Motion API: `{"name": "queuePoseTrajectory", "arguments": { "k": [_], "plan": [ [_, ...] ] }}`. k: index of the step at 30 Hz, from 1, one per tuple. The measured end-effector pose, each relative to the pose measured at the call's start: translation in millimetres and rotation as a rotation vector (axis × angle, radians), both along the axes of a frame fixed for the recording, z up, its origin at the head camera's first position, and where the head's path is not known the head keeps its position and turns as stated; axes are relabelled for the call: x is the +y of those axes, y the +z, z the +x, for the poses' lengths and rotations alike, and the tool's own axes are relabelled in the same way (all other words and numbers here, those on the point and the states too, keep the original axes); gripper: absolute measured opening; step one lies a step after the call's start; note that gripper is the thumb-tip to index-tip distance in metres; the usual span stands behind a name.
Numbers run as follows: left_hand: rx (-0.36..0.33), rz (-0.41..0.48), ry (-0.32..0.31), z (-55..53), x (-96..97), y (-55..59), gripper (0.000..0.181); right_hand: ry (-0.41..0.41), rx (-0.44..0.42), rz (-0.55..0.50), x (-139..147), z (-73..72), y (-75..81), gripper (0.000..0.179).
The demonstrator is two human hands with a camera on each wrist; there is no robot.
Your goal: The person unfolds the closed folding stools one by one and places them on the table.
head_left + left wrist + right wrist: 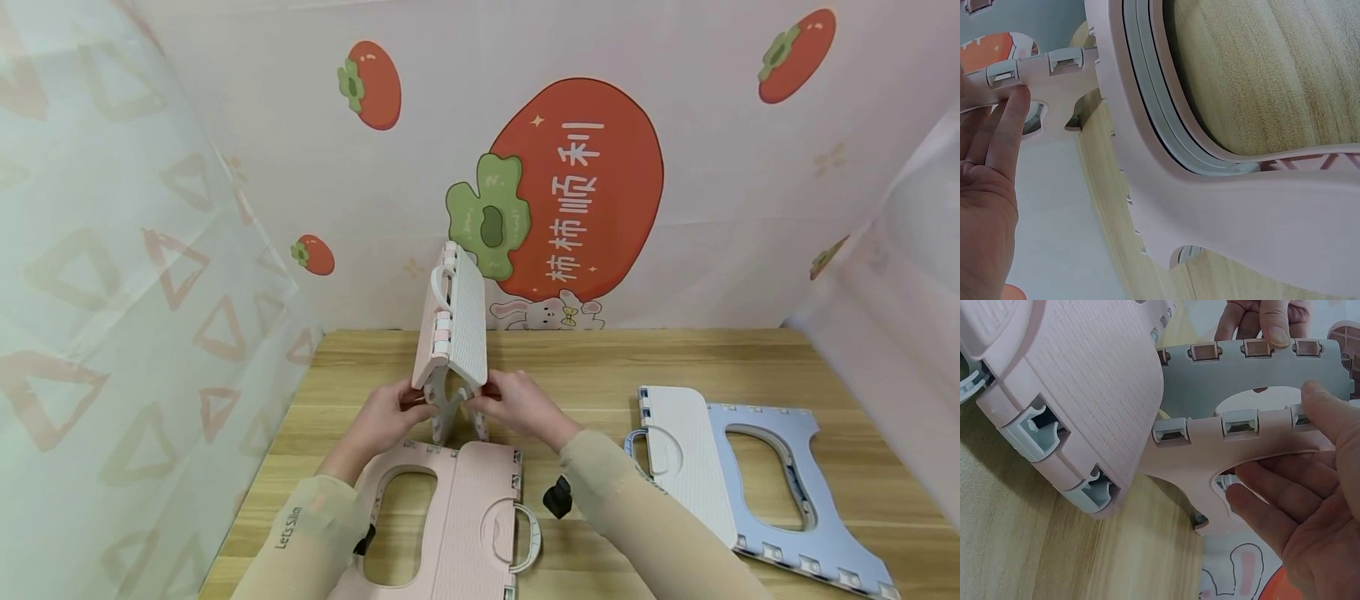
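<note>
A pink and pale grey folding step stool (471, 321) stands half folded near the back wall. Its two top panels meet in a peak, with a small carrying handle at the ridge. My left hand (384, 423) pinches the edge of its left leg panel. On the other side, my right hand (521, 406) grips the right leg panel; in the right wrist view its thumb lies over the hinged edge and its fingers curl beneath. A second pink stool (474, 492) lies flat in front, under my forearms.
A white and blue folding stool (686, 454) lies flat on the right of the wooden table (577, 354). Printed cloth walls (247, 75) enclose the back and sides. A small black object (557, 497) shows beside my right sleeve.
</note>
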State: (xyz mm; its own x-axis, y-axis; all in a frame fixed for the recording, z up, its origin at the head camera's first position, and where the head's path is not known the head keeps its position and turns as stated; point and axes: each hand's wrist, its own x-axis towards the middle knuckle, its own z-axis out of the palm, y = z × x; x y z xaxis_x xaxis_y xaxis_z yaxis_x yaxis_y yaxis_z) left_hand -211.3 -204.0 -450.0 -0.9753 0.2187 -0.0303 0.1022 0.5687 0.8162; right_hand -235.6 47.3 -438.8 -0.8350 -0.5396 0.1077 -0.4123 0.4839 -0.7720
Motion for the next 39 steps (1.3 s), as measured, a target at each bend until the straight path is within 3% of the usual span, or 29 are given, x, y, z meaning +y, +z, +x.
{"name": "queuePoseTrajectory", "arguments": {
  "k": [39],
  "plan": [
    [0.028, 0.003, -0.003, -0.7, -1.6, -1.9, 0.038, -0.021, 0.028, 0.015, 8.6, 0.8, -1.9, 0.031]
  ]
}}
